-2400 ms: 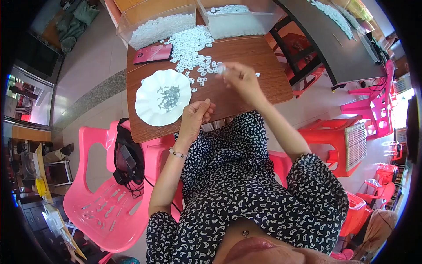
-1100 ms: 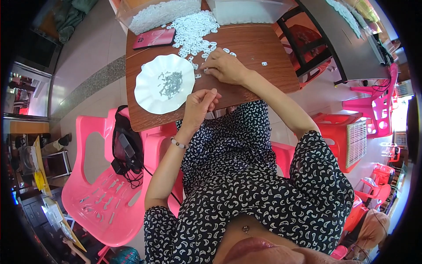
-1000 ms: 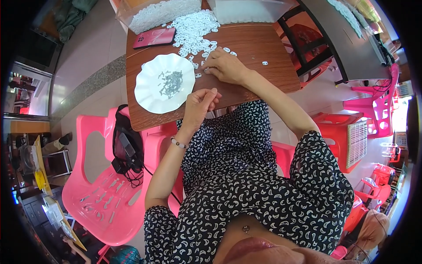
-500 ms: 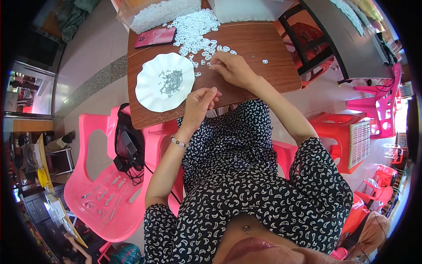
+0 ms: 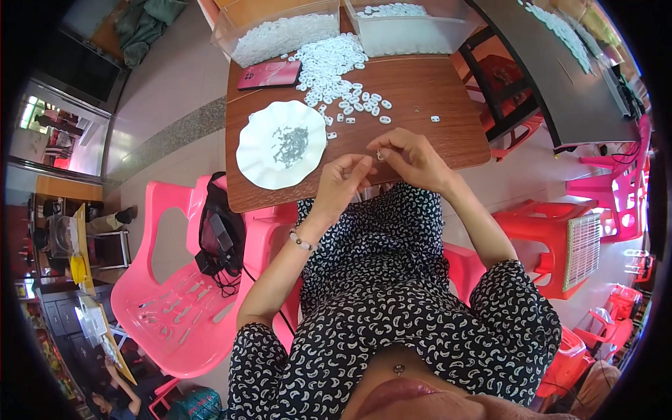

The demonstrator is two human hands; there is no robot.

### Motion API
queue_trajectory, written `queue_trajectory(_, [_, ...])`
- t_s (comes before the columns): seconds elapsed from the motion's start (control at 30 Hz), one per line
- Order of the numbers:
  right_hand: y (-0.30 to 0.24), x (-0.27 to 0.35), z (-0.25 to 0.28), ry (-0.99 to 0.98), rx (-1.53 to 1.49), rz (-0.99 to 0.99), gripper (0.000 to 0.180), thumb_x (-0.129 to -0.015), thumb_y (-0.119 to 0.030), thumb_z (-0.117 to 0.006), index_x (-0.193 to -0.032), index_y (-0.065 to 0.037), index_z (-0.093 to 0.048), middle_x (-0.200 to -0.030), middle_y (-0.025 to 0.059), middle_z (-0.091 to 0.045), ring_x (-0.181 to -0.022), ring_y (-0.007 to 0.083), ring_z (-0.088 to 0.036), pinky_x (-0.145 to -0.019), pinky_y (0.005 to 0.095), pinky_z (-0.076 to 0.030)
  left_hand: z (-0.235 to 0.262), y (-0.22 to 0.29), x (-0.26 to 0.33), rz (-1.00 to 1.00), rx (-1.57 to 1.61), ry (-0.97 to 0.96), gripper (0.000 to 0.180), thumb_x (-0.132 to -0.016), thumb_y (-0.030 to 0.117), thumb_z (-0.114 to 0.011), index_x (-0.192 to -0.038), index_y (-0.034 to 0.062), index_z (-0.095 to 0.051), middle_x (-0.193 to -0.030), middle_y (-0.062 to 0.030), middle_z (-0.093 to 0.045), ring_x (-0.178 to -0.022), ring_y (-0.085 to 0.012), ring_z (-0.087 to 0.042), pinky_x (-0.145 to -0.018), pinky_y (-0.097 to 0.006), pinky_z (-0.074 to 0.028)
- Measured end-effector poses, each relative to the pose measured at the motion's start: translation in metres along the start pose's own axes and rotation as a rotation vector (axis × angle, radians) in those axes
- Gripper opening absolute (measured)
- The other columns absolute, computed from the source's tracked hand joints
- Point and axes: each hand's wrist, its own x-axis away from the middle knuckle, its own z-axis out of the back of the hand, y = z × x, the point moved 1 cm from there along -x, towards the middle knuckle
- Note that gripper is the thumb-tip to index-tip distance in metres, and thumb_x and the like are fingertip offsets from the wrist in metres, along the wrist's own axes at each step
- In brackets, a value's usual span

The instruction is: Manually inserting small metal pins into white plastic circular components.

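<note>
Holding a small white plastic piece (image 5: 379, 155) between thumb and fingertips, your right hand (image 5: 418, 161) was item one. It stood over the near edge of the table, clock directions being read from your hands with twelve straight ahead.

Item two: your left hand (image 5: 340, 184), just beside the piece, its fingers curled and thumb laid against the forefinger; whether anything was pinched there, you could not tell.

Also listed:
- One brown wood-grained table (image 5: 409, 80), beneath the items that follow, down to the last stray piece.
- One round white plate with a ruffled rim (image 5: 252, 150), between nine and ten o'clock, bearing small grey slivers (image 5: 292, 145).
- One pink rectangular phone with a dark edge (image 5: 269, 75), between ten and eleven.
- One loose heap of white oval two-holed pieces (image 5: 329, 66), between eleven and twelve, its nearer members scattered toward you.
- Two clear plastic tubs holding white pieces: the first (image 5: 225, 33) at eleven, the second (image 5: 416, 38) between twelve and one.
- One stray white two-holed piece (image 5: 435, 119), at two, well apart from the heap.
- One pink plastic armchair (image 5: 150, 336), toward eight, beside you, with a black mesh bag (image 5: 220, 231) on it.
</note>
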Motion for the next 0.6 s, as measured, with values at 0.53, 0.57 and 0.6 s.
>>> queue_trajectory(0.53, [-0.037,-0.003,-0.010,-0.229,0.255,0.167,0.030,-0.092,-0.002,-0.050,-0.121,-0.003,-0.051,-0.098,0.0175,-0.058,-0.091,0.0363,-0.059,-0.078,0.0435,-0.049,0.005,0.007,0.016,0.117,0.053,0.045,0.020,-0.090,0.015,-0.070,-0.098,-0.0023,-0.066,-0.081,-0.0030,-0.069,-0.065,-0.0056,-0.059,-0.055,-0.018,-0.048])
queue_trajectory(0.57, [-0.037,-0.005,-0.012,-0.248,0.247,0.184,0.030,-0.092,-0.002,-0.050,-0.121,-0.003,-0.051,-0.098,0.0175,-0.058,-0.091,0.0363,-0.059,-0.078,0.0435,-0.049,0.006,0.009,0.019,0.140,0.077,0.047,0.020,-0.090,0.016,-0.071,-0.097,-0.0018,-0.067,-0.081,-0.0026,-0.069,-0.065,-0.0053,-0.059,-0.055,-0.018,-0.047])
queue_trajectory(0.6, [-0.037,-0.006,-0.013,-0.254,0.228,0.168,0.030,-0.091,-0.002,-0.051,-0.121,-0.003,-0.051,-0.096,0.0175,-0.058,-0.090,0.0358,-0.059,-0.077,0.0431,-0.049,0.009,0.008,0.019,0.130,0.081,0.022,0.023,-0.090,0.020,-0.071,-0.098,-0.0004,-0.067,-0.083,-0.0031,-0.070,-0.067,-0.0053,-0.060,-0.058,-0.018,-0.049])
